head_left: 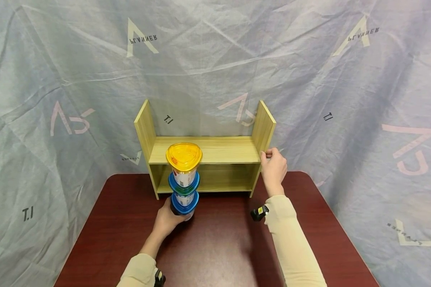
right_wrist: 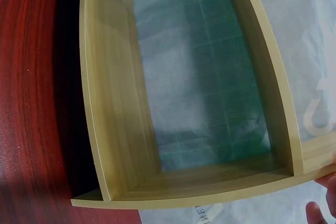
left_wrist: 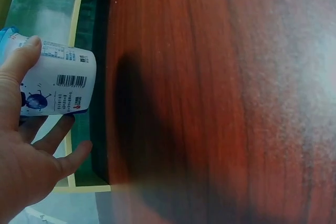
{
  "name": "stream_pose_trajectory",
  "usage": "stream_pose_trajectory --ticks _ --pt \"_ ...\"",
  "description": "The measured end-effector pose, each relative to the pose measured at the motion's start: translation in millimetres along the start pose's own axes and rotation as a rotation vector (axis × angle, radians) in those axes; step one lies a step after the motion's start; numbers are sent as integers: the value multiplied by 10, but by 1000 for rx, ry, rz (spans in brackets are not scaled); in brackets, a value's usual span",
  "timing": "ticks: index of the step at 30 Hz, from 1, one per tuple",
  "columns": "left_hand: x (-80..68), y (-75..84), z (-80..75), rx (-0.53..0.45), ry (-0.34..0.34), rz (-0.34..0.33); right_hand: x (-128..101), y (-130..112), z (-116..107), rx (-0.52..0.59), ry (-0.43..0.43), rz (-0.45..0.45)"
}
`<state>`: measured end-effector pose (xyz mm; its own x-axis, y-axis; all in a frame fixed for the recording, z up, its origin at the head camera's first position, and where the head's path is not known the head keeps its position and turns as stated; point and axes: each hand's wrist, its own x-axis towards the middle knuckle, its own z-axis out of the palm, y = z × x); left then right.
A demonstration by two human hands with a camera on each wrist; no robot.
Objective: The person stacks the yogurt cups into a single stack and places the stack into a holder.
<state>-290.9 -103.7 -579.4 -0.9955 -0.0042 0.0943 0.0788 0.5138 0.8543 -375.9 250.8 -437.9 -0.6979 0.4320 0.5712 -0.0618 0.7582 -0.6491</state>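
Three stacked cups at the shelf front, one hand on each.
The left hand (head_left: 167,221), fingers (left_wrist: 21,61) curled, grips the bottom cup of the stack (head_left: 184,179), hiding its base, near the surface's (head_left: 219,243) far edge. The right hand (head_left: 273,167) pinches the wooden shelf's (head_left: 204,149) right side panel; its fingertips are barely visible.

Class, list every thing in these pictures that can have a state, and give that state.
Stack of lidded cups: upright, held at its base.
Yellow lid: on the top cup.
Wooden shelf: upright, both levels bare.
Left hand: grips the bottom cup.
Right hand: holds the shelf's side panel.
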Motion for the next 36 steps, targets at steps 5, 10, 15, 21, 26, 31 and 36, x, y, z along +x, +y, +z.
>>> stream_pose_trajectory --ticks 5,10,15,21,26,31,36 --pt "21 71 -8 4 3 12 -6 -4 1 2 -1 -2" --pt "23 141 -21 15 -2 15 -9 -3 8 0 0 -2" --pt "16 212 -17 10 -11 14 -10 3 12 0 2 -4" --pt "9 295 -1 3 -15 29 -12 5 8 -7 1 7" --pt "8 331 20 -6 -16 37 -17 4 4 -5 8 -1" --pt "15 375 22 -28 -17 38 -23 1 0 -2 12 -5" --pt "32 427 11 -22 -15 51 -22 1 1 -5 12 -4"
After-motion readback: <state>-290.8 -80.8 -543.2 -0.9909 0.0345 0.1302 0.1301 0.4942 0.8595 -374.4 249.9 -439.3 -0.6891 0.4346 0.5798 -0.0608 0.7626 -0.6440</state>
